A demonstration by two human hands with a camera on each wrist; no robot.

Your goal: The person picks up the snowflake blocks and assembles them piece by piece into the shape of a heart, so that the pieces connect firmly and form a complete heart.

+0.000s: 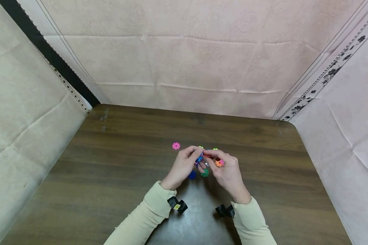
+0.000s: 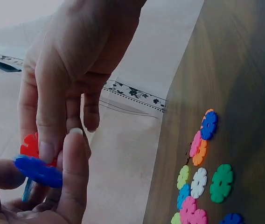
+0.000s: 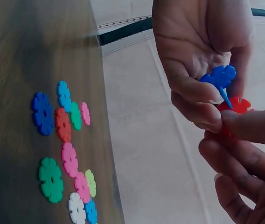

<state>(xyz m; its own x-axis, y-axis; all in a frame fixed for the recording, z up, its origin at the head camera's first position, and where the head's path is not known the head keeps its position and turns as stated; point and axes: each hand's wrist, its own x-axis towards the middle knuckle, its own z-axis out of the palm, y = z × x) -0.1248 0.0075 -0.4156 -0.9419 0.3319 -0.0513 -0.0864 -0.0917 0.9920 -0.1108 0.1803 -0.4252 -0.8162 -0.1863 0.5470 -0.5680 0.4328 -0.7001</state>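
Observation:
Both hands meet above the table, close together. My left hand [image 1: 180,167] holds a dark blue flower-shaped plastic disc [image 2: 40,172] between thumb and fingers. A light blue disc [image 3: 225,97], seen nearly edge-on, joins the dark blue one at an angle. With thumb and fingertips my right hand [image 1: 228,171] pinches a red flower-shaped disc [image 3: 238,105] against the light blue one. Fingers hide part of the red disc and of the light blue one. In the left wrist view, the red disc shows just behind the dark blue one.
Loose flower discs lie on the brown wooden table [image 1: 110,163] below the hands, among them pink [image 1: 176,146], dark blue [image 1: 192,175], green [image 1: 204,173], orange [image 1: 219,163] and white [image 2: 198,183]. Pale cloth [image 1: 178,68] hangs behind the table and at both sides.

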